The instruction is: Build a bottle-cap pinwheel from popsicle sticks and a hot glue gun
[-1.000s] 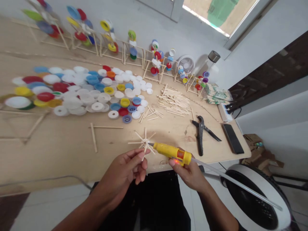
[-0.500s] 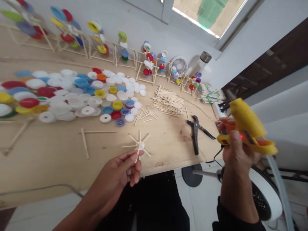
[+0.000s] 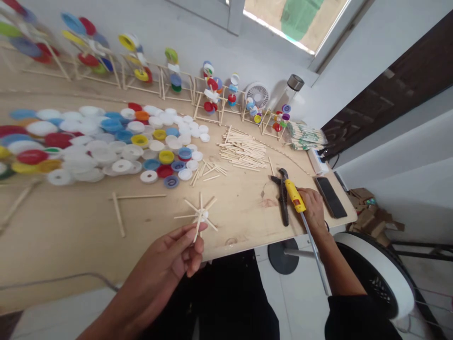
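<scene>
My left hand (image 3: 173,259) pinches one spoke of a small star of wooden sticks (image 3: 198,214) glued around a white hub, holding it just above the near edge of the wooden table (image 3: 71,226). My right hand (image 3: 313,208) rests at the table's right side, closed on a yellow glue gun (image 3: 295,195) that lies flat on the table, its glue stick trailing off the edge. Black pliers (image 3: 282,193) lie right beside the gun's nozzle.
A wide spread of coloured bottle caps (image 3: 106,141) covers the left half. A pile of wooden sticks (image 3: 242,150) lies centre-right, a T of two sticks (image 3: 122,208) nearer me. Cap-and-stick models (image 3: 170,71), a small fan (image 3: 257,94), a phone (image 3: 329,190) and a floor fan (image 3: 382,274) surround.
The right hand took the glue gun away from the stick star, swung it up and right, then set it down flat beside the pliers. The left hand kept holding the star.
</scene>
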A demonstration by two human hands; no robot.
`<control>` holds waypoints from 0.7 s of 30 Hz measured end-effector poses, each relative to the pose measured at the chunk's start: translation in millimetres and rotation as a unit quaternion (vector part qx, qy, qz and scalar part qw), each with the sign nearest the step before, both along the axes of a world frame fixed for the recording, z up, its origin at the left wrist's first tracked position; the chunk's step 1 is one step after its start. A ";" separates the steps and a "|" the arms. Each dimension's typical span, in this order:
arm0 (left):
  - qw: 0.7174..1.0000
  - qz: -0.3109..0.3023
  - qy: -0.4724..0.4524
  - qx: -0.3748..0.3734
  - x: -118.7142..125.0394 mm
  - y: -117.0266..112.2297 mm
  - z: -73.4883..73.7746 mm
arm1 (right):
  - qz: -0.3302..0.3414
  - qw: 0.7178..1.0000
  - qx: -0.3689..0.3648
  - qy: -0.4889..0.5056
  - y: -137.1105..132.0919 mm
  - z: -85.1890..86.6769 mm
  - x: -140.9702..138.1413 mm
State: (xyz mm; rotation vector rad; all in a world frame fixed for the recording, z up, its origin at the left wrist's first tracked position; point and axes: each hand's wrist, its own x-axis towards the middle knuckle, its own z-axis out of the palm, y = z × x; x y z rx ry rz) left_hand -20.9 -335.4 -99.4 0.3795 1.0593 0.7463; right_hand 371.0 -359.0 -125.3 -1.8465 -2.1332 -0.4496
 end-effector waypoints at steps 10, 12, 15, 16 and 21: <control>1.000 0.017 -0.023 -0.003 5.6 3.1 5.6 | 0.010 0.995 -0.076 -0.072 -6.3 19.4 8.0; 0.999 0.019 -0.027 -0.003 6.4 3.0 4.9 | -0.019 0.996 -0.063 -0.058 -10.7 32.7 0.9; 0.999 0.024 -0.032 0.000 7.5 1.4 2.4 | -0.062 0.997 0.009 0.038 -17.0 52.0 -31.5; 0.999 0.027 -0.033 0.003 7.9 0.6 1.7 | -0.064 0.993 0.031 0.099 -18.7 56.0 -49.3; 0.999 0.039 -0.019 0.031 10.1 -3.9 0.5 | 0.019 0.861 -0.130 0.492 -20.4 46.3 -165.3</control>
